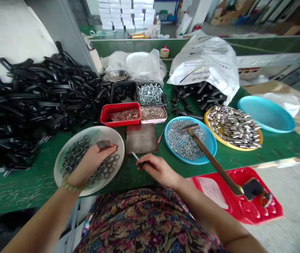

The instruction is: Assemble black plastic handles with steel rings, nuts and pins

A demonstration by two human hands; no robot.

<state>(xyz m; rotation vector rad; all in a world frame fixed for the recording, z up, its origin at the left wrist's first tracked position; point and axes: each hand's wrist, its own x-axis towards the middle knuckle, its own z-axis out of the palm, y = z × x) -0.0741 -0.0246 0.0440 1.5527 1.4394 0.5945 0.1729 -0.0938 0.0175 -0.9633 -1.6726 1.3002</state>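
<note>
Over the white round tray (pixel 122 138) of metal rings (pixel 107 167), my left hand (pixel 95 158) is closed, its fingertips round a small grey metal piece (pixel 103 143). My right hand (pixel 156 167) pinches a bolt (pixel 134 155), its shiny shank pointing up and left, with a dark part at the fingers. That hand is above the green table, just below a flat metal plate (pixel 142 138). To its right, a blue tray (pixel 214 146) holds small nuts, and a hammer (pixel 210 156) rests across it.
Black handles (pixel 41 95) are piled at the left. Behind the plate stand a red bin (pixel 119 123) of small pins and a black bin of screws (pixel 150 94). A yellow tray (pixel 225 141) of metal sleeves and a red tray (pixel 273 211) are at the right.
</note>
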